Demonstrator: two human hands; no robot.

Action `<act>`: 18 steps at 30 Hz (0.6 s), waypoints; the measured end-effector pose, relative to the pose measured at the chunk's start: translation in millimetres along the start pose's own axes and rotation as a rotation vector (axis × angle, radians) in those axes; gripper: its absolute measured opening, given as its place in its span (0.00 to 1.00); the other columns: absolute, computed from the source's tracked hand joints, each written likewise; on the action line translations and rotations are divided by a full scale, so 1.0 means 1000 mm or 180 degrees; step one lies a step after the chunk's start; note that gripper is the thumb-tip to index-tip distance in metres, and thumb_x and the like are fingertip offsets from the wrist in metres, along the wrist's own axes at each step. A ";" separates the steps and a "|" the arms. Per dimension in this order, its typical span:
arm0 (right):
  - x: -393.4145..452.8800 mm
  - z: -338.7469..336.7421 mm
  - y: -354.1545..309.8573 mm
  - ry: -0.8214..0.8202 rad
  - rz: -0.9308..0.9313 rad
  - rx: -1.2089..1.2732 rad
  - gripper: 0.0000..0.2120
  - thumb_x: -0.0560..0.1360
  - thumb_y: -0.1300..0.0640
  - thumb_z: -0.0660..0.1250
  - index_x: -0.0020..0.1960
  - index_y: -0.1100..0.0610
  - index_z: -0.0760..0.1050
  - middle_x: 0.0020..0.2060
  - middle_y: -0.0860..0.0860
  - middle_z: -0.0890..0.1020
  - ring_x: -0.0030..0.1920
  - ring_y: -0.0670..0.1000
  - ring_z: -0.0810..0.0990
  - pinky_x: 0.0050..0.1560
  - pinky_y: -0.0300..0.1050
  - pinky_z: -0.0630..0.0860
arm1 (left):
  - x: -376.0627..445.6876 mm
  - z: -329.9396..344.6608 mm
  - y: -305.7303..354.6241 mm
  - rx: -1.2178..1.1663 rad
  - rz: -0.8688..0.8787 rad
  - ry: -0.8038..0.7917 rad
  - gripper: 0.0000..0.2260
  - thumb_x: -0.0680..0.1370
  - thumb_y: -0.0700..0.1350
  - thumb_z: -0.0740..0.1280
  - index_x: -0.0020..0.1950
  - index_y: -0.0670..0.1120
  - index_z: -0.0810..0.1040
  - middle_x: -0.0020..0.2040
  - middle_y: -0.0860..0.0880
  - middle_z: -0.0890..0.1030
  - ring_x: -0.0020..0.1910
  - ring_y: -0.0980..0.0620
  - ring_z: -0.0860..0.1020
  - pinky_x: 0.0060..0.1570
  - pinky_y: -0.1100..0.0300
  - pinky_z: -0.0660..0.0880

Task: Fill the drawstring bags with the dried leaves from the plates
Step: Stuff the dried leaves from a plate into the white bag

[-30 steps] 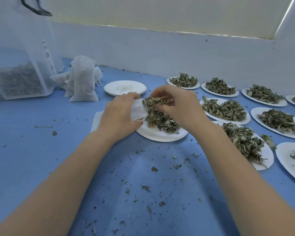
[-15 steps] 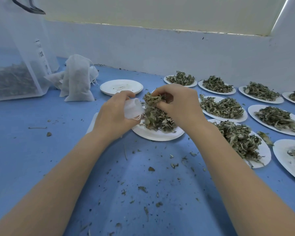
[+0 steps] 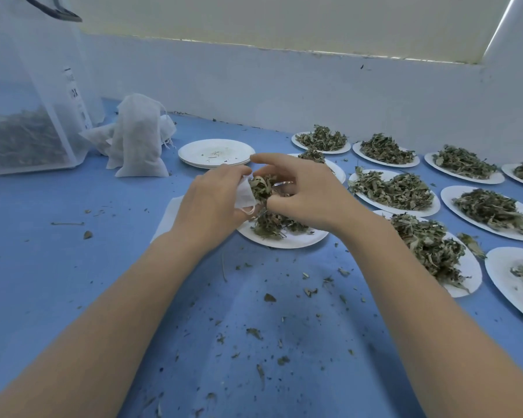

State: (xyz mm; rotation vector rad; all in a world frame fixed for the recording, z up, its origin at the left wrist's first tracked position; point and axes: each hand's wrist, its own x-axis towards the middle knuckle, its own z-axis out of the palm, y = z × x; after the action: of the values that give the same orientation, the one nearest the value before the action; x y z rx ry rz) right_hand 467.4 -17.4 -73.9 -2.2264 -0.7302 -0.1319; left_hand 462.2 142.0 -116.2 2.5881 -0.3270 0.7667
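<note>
1. Your left hand [image 3: 207, 206] grips the small white drawstring bag [image 3: 244, 196] above the near white plate [image 3: 287, 239], with the bag's mouth turned to the right, toward your other hand; its long axis is mostly hidden under your fingers, so you cannot read it.
2. Your right hand [image 3: 308, 194] pinches a clump of dried leaves [image 3: 261, 188] at the bag's mouth, index finger lifted and stretched to the left.
3. The near plate under your hands holds a small heap of leaves.
4. To the right, more white plates [image 3: 394, 191] each carry a pile of leaves, laid in rows toward the far wall.
5. A stack of bare plates [image 3: 216, 152] sits just beyond your hands, with only crumbs on top.
6. Far left, filled white bags [image 3: 136, 137] stand upright beside a clear container [image 3: 27, 122] holding dried plant matter.
7. Leaf crumbs litter the blue table [image 3: 73, 282].
</note>
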 end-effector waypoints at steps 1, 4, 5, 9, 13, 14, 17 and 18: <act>-0.001 -0.001 0.001 -0.0026 0.0081 0.0203 0.23 0.70 0.64 0.63 0.60 0.45 0.73 0.48 0.36 0.79 0.37 0.37 0.78 0.48 0.29 0.73 | 0.000 0.000 0.000 -0.0012 -0.0024 0.0015 0.24 0.71 0.47 0.72 0.65 0.44 0.73 0.60 0.45 0.77 0.59 0.45 0.74 0.57 0.51 0.68; 0.000 0.000 0.004 0.0285 0.0131 0.0405 0.14 0.72 0.65 0.65 0.53 0.49 0.75 0.45 0.40 0.81 0.38 0.35 0.78 0.44 0.27 0.73 | 0.000 -0.001 0.001 -0.0167 -0.0084 0.0099 0.24 0.71 0.47 0.73 0.64 0.42 0.74 0.59 0.44 0.77 0.59 0.45 0.74 0.56 0.54 0.68; 0.001 0.000 0.006 0.0421 0.0131 0.0387 0.12 0.72 0.65 0.67 0.51 0.51 0.77 0.43 0.43 0.81 0.39 0.35 0.78 0.45 0.27 0.73 | 0.000 -0.001 0.001 -0.0200 -0.0091 0.0115 0.24 0.71 0.47 0.73 0.64 0.42 0.74 0.59 0.44 0.77 0.59 0.45 0.74 0.56 0.55 0.68; 0.001 0.003 0.008 0.0494 0.0058 0.0122 0.07 0.70 0.62 0.73 0.47 0.53 0.83 0.37 0.44 0.80 0.37 0.38 0.77 0.45 0.28 0.72 | 0.002 -0.002 0.001 -0.0214 0.0028 0.0134 0.25 0.69 0.44 0.76 0.64 0.42 0.74 0.57 0.43 0.77 0.57 0.44 0.75 0.53 0.57 0.67; 0.004 0.007 0.008 0.0478 -0.0147 -0.0215 0.08 0.70 0.60 0.73 0.47 0.51 0.84 0.38 0.44 0.79 0.36 0.36 0.73 0.45 0.30 0.68 | 0.000 0.001 0.005 -0.0201 0.0203 0.0195 0.25 0.67 0.40 0.76 0.63 0.42 0.75 0.55 0.43 0.78 0.55 0.43 0.76 0.51 0.54 0.70; 0.004 0.009 0.008 0.0528 -0.0181 -0.0193 0.08 0.69 0.59 0.73 0.47 0.50 0.84 0.38 0.44 0.78 0.37 0.36 0.72 0.44 0.29 0.66 | 0.000 0.001 0.007 -0.0243 0.0222 0.0232 0.25 0.68 0.40 0.76 0.63 0.42 0.75 0.55 0.44 0.78 0.55 0.43 0.76 0.51 0.55 0.71; 0.006 0.013 0.008 0.0780 -0.0002 0.0178 0.11 0.66 0.57 0.76 0.44 0.47 0.77 0.42 0.46 0.78 0.43 0.39 0.73 0.47 0.32 0.67 | 0.000 0.003 0.010 -0.0454 0.0178 0.0270 0.25 0.69 0.42 0.75 0.64 0.46 0.73 0.56 0.48 0.78 0.56 0.49 0.75 0.51 0.63 0.67; 0.007 0.014 0.009 0.0836 0.0133 0.0283 0.15 0.65 0.56 0.77 0.46 0.47 0.73 0.46 0.46 0.77 0.45 0.41 0.72 0.48 0.33 0.67 | 0.000 0.003 0.010 -0.0556 0.0122 0.0251 0.26 0.69 0.41 0.74 0.65 0.48 0.72 0.57 0.50 0.78 0.57 0.52 0.74 0.51 0.67 0.66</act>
State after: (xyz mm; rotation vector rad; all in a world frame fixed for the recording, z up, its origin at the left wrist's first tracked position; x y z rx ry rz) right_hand 476.1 -9.2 -86.9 -2.0873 -0.5353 -0.3569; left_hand 460.0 131.5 -114.8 2.3880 -0.4020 0.8136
